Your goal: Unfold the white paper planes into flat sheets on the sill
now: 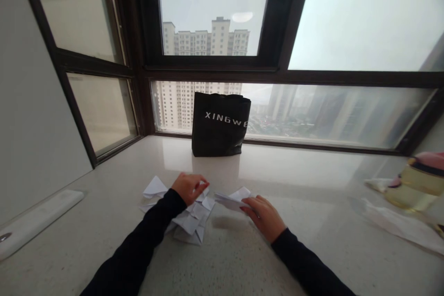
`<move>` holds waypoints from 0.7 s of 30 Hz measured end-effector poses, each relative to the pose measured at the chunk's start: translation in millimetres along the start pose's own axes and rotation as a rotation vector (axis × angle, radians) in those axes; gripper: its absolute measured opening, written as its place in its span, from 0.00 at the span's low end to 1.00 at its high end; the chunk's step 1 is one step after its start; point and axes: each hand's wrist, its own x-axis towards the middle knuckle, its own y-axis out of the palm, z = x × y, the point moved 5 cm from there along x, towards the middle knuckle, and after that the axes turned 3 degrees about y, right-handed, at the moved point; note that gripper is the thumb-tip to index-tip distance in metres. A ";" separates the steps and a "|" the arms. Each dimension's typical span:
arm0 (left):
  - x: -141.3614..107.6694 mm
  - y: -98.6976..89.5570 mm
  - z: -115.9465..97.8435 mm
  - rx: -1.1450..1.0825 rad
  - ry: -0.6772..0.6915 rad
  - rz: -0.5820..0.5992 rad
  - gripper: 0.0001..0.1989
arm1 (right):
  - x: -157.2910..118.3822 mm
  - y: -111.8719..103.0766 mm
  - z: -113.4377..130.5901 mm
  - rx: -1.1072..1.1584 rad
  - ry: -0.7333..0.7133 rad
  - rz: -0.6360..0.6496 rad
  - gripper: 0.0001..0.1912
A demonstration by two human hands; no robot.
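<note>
My right hand (265,215) is closed on a folded white paper (233,198), holding it just above the counter between thumb and fingers. My left hand (189,187) hovers over the far edge of a heap of folded white papers (190,219), left of the held piece. Its thumb and fingers are bent together in a pinch; whether anything is between them I cannot make out. The left hand and sleeve cover part of the heap.
A black bag (222,125) with white lettering stands by the window. On the right are a yellowish container (414,187) with a pink top and a crumpled white plastic wrapper (398,224). A long white object (41,219) lies along the left on the pale counter (312,249).
</note>
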 end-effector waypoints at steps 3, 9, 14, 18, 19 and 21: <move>-9.5 -7.7 44.6 0.018 -0.127 0.035 0.15 | 0.3 1.0 -1.8 -0.003 0.032 0.030 0.09; -19.3 11.9 64.7 0.015 -0.223 0.098 0.20 | 1.0 2.0 -5.8 -0.006 0.111 0.022 0.10; -12.4 33.8 34.8 -0.009 -0.126 0.148 0.21 | 1.9 3.3 -7.8 0.025 0.133 0.040 0.10; -10.2 34.7 22.4 0.010 -0.078 0.121 0.18 | 1.9 4.7 -7.1 0.038 0.136 0.052 0.09; -9.6 32.2 20.9 0.017 -0.073 0.103 0.18 | 1.8 4.8 -6.6 0.037 0.135 0.054 0.09; -7.9 25.8 17.2 0.029 -0.072 0.058 0.17 | 1.6 3.9 -4.8 0.031 0.134 0.053 0.09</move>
